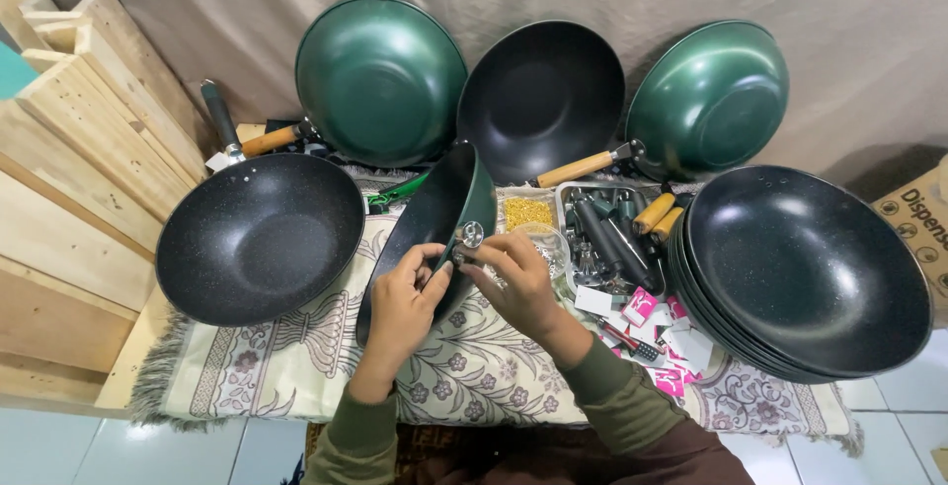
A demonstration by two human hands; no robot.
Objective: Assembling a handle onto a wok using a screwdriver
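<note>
Two hands work at the rim of one wok (434, 210), held on edge at centre of a patterned cloth (474, 366). L hand (400, 302) grips the wok's near rim, fingers curled and clamped on it, thumb toward the R hand. R hand (513, 278) pinches a small metal fitting (472, 235) against the rim, fingertips together around it; whether the fitting is already seated on the rim can't be told from this angle.

Surroundings: black speckled wok w/ handle (259, 238) lies just left; stack of black woks (805, 273) at right; three more woks lean on the backdrop behind, green (380, 80), black (541, 100), green (709, 98). Tray of handles (617, 228) and a tub of brass screws (528, 212) sit just behind the R hand; small cards (671, 332) lie near the stack.

Judgement on technique: keep the L hand firm so the tilted wok doesn't roll, line the fitting square to the rim holes before tightening, and keep fingers off the coated inside. A slip would likely scratch the coating or drop the small part into the cloth's pattern, where it's hard to spot.
</note>
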